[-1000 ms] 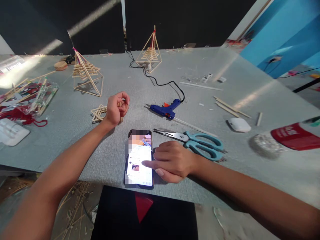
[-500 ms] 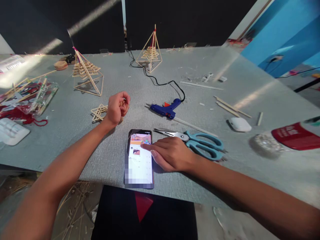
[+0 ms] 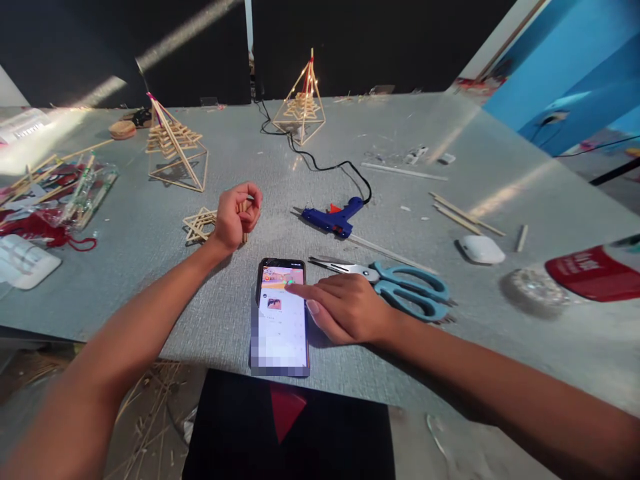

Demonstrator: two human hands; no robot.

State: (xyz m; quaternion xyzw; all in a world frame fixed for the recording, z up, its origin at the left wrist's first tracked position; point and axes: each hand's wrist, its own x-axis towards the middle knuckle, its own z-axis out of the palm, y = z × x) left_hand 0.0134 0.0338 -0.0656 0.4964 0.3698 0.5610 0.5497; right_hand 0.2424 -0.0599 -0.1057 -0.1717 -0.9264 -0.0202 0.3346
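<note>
At table's near edge | right hand (image 3: 350, 310): index fingers extended onto smartphone (image 3: 280, 317) screen, gripping nothing | left hand (image 3: 235, 217): curled around small stick beside flat stick frame (image 3: 200, 225) | scissors (image 3: 395, 283) just right | step judged: scrolling; next needs light touch.

Place: craft workshop | Shown by: grey worktable (image 3: 150, 267) strewn with stick pyramids (image 3: 176, 148), a glue gun (image 3: 333, 217), scissors (image 3: 395, 285), loose sticks (image 3: 463, 215) | Stick offcuts were seen on the floor (image 3: 150, 413)

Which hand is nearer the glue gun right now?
Left. The left hand is curled beside the glue gun, holding sticks; the right hand is lower, fingertip on the phone.
</note>
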